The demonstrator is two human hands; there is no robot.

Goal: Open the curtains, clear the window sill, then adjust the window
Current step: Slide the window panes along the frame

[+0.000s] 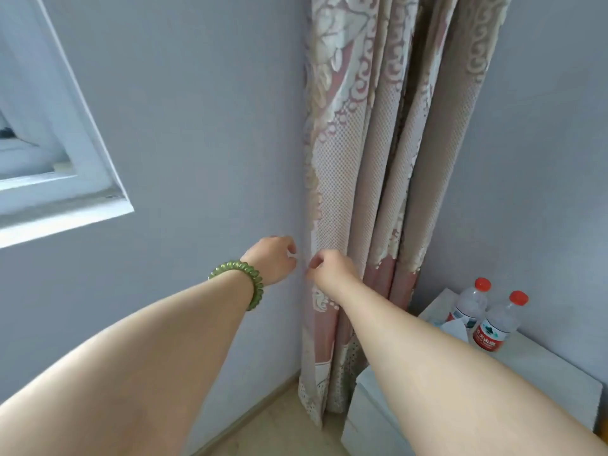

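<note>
The patterned pink and beige curtain (378,143) hangs gathered in folds in the room's corner, right of the window (49,153). My left hand (271,260), with a green coiled band on its wrist, is closed at the curtain's left edge and pinches a small white piece against the wall. My right hand (330,268) is closed on the curtain's left edge just beside it. The two hands nearly touch. The white window sill (65,215) shows at the left, and only its right end is in view.
A white bedside cabinet (543,366) stands at the lower right, against the curtain's foot. Two clear water bottles (500,320) with red caps stand on it, with a piece of white paper beside them. A light wooden floor (279,426) lies below.
</note>
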